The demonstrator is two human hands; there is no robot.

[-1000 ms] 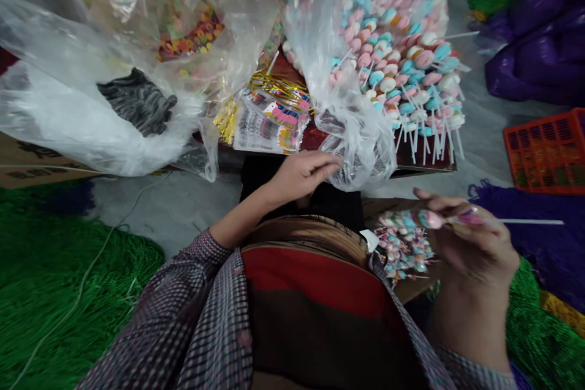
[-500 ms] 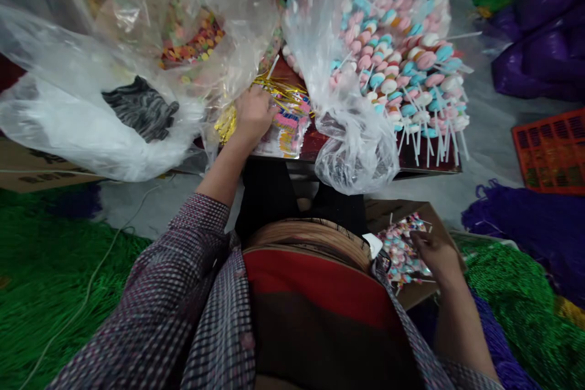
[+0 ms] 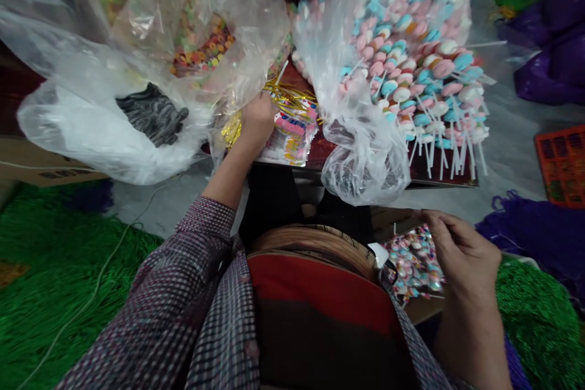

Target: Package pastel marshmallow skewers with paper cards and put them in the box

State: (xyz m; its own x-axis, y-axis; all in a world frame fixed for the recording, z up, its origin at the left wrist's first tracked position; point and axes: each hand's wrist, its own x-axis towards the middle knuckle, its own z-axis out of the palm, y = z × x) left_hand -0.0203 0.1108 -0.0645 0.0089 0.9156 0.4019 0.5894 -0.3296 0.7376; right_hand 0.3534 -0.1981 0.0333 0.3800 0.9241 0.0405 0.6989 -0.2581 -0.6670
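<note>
On the dark red table, my left hand (image 3: 258, 117) rests with its fingers bent down among thin gold foil strips (image 3: 292, 95). Its fingertips are partly hidden, and what they pinch cannot be made out. Beside it, to the right, lies a stack of printed clear plastic bags (image 3: 295, 134). My right hand (image 3: 467, 250) is raised over a cardboard box (image 3: 393, 218) on my right, thumb and fingers drawn together with nothing visible in them. In that box are several bagged marshmallow sticks (image 3: 415, 262) in pink, blue and white.
Pink, blue and white marshmallow skewers (image 3: 425, 73) fill a large clear bag (image 3: 361, 152) at the table's right. Bags of colourful ring-shaped pieces (image 3: 205, 42) stand at the left, near a dark striped bundle (image 3: 153, 114). Green tinsel (image 3: 68, 280) and an orange crate (image 3: 564, 164) are on the floor.
My right hand has lifted up and away from the bagged sticks in the box, towards the camera. My left hand stays at the gold strips, and the view has shifted slightly.
</note>
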